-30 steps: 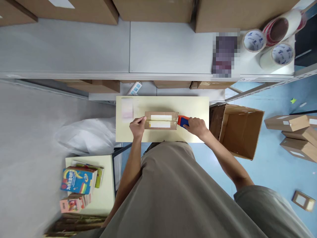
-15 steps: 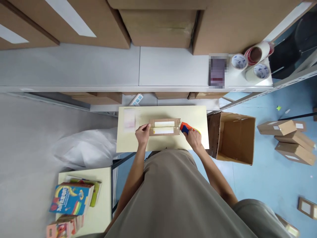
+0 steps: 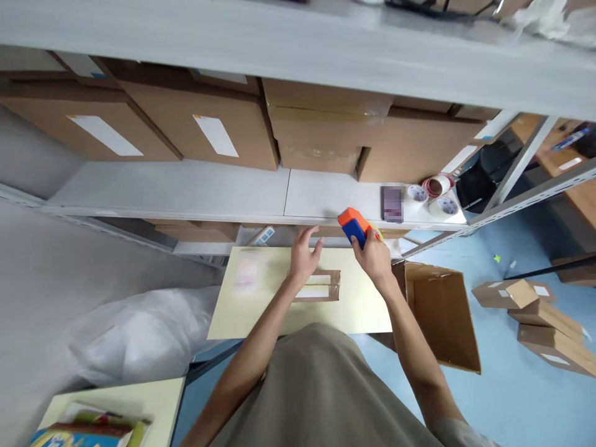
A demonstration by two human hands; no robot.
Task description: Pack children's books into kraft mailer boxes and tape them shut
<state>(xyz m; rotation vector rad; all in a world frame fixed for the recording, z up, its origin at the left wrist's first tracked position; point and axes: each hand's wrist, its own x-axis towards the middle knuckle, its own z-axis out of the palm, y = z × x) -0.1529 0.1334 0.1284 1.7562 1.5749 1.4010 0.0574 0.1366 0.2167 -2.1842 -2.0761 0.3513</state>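
Note:
My right hand (image 3: 375,257) grips an orange and blue tape dispenser (image 3: 354,227), raised above the right part of the pale yellow table (image 3: 251,316). My left hand (image 3: 305,257) is lifted with its fingers apart and holds nothing. Beneath my left hand and forearm lies a small brown cardboard box (image 3: 334,287), flat on the tabletop. White labels and a strip of clear tape show on its top, while its left part is hidden by my arm.
A grey shelf (image 3: 223,189) behind the table bears large cartons (image 3: 321,136). Tape rolls (image 3: 443,208) and a blurred dark item (image 3: 392,203) sit at its right end. Right of the table stands an open carton (image 3: 440,310); a white plastic bag (image 3: 144,335) is at left.
My left hand has let go of the box and risen. My right hand has lifted the tape dispenser away from the box's right end toward the shelf. The view has tilted upward.

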